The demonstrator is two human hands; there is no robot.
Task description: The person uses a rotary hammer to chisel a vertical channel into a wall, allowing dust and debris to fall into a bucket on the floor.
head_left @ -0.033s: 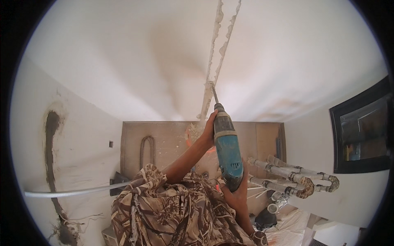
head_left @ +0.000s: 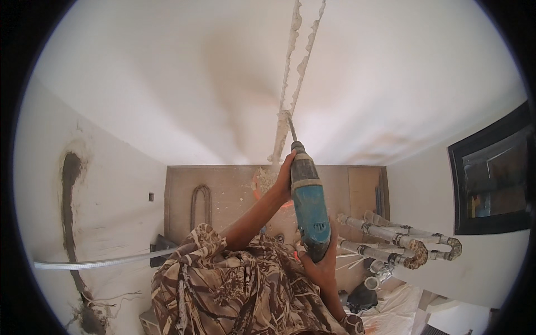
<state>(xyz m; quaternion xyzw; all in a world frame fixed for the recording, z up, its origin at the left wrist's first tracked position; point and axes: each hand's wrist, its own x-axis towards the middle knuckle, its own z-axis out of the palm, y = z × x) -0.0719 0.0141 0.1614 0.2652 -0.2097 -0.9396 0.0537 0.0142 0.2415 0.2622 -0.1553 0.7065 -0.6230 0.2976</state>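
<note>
A dusty teal-and-black rotary hammer drill (head_left: pixel 310 206) is held in both of my hands, its nose pointing up and away toward the white wall. My left hand (head_left: pixel 285 174) is wrapped round the dark front collar from the left side. At the rear end, my right hand (head_left: pixel 322 270) is closed round the handle, partly hidden by the drill body. The slim steel bit (head_left: pixel 292 129) touches the wall at a rough chiselled groove (head_left: pixel 282 131). Above the contact point, two ragged cut lines (head_left: pixel 301 67) run upward with a strip of wall between them.
Rubble (head_left: pixel 266 177) lies on the floor at the wall's foot. A bent tube (head_left: pixel 201 204) is left of it. Wrapped pipes (head_left: pixel 399 240) with elbows jut out at right, below a black-framed window (head_left: pixel 491 173). A pale conduit (head_left: pixel 106 263) crosses the left wall's dark channel (head_left: pixel 68 206).
</note>
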